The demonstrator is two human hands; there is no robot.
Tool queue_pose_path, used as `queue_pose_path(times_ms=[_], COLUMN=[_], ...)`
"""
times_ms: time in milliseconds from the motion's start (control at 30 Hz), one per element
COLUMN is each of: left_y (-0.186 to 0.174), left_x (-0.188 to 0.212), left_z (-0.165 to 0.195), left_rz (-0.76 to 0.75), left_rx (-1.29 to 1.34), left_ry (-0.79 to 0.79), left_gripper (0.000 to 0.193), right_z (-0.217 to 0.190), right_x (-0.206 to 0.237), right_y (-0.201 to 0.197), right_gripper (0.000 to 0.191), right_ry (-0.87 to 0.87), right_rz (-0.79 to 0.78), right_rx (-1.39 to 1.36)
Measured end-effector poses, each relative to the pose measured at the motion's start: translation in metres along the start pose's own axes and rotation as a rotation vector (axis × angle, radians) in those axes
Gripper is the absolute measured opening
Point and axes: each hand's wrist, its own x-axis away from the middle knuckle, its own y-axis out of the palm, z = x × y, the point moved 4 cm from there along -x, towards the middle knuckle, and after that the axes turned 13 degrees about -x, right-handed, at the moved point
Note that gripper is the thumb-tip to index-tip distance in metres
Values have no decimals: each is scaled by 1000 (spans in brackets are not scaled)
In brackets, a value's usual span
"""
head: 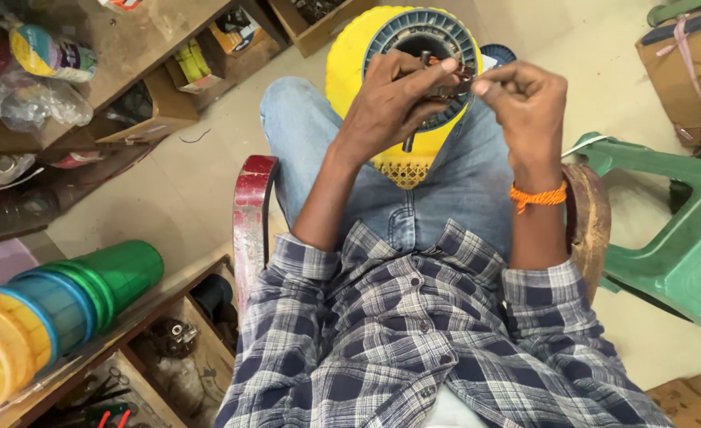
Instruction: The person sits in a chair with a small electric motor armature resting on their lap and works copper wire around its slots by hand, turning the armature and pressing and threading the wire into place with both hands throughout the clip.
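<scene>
1. Between the hands, right at the fingertips, a small dark metal part (455, 79) is held, in front of the grey ring (422, 36) of a yellow round housing (350, 71) resting on the knees.
2. The left hand (394, 99) is closed around a thin dark tool (415, 103), its shaft seen below the palm.
3. The right hand (525, 99) is pinched narrow, thumb and forefinger touching the part.
4. An orange thread (539, 196) is worn on the right wrist.
</scene>
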Motion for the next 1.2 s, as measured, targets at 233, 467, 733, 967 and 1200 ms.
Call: queue_pose_path(times_ms=[233,467,733,967,1200], left_y=[0,-5,-3,1,-6], left_x=[0,-8,-7,-5,9], left_z=[-5,-9,-12,-10,8], left_rz=[-69,-146,-119,-148,212], left_rx=[111,140,199,1,-241], left_ry=[-14,-3,27,86,269], left_gripper=[95,92,86,55,13], right_z=[-10,-20,-4,12,6], right_x=[31,42,43,46,55], right_y=[18,43,47,48,41], right_gripper=[8,8,10,10,8], right_ry=[-188,-449,-518,-600,-523], right_rz=[-4,-23,-18,-51,-89], right_rx=[284,400,462,429,480])
